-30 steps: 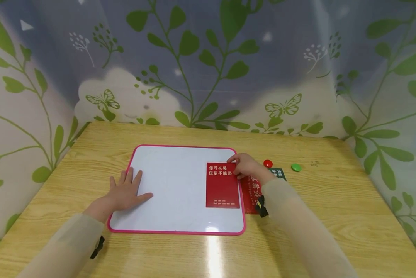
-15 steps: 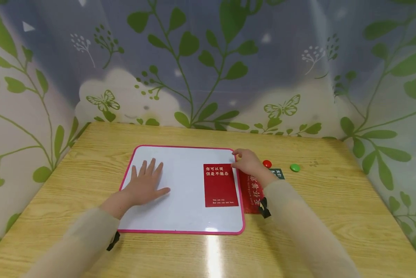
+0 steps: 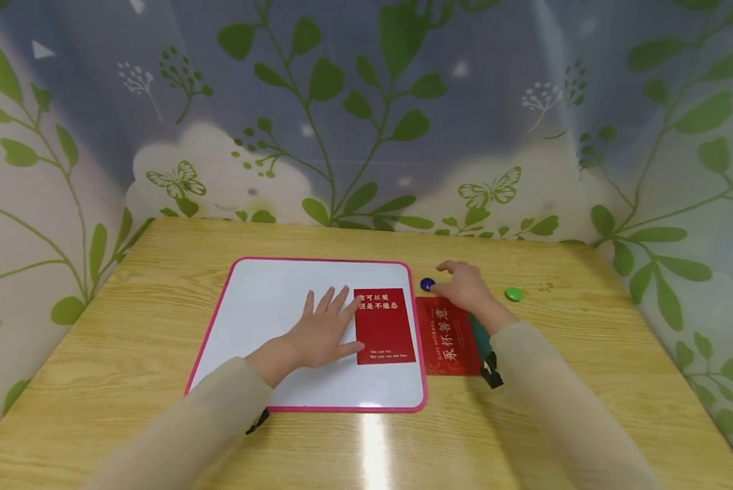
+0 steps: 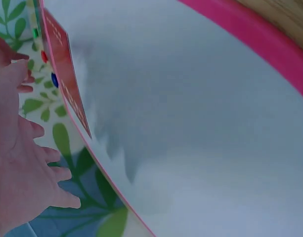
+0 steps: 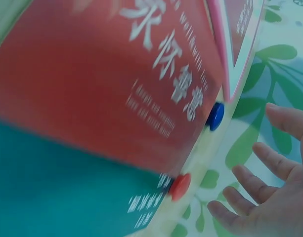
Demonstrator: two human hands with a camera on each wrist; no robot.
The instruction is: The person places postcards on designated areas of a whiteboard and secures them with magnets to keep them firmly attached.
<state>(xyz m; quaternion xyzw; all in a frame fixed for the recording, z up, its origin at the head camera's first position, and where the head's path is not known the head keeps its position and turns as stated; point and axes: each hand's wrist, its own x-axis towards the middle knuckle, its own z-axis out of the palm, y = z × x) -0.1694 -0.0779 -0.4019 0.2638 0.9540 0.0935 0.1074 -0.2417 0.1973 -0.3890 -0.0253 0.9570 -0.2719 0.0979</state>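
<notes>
A red card (image 3: 384, 333) with pale lettering lies on the right part of a white board (image 3: 256, 306) with a pink rim. My left hand (image 3: 320, 337) is spread above the board, its fingertips overlapping the card's left edge in the head view. My right hand (image 3: 464, 289) is beyond the board's right side, fingers parted, holding nothing. Closest to it is a round blue magnet-like button (image 3: 427, 284). Beneath that hand lie a second red card (image 3: 448, 337) and a partly covered teal card (image 5: 67, 182). A red button (image 5: 180, 186) shows in the right wrist view, but the hand hides it in the head view.
A green button (image 3: 514, 294) lies on the wooden table (image 3: 587, 340), right of the right hand. A leaf-patterned curtain (image 3: 366, 136) stands behind the table and along both sides.
The left hand has slid rightward across the board to the red card. The right hand has left that card and moved right, uncovering the blue button and more of the second red card.
</notes>
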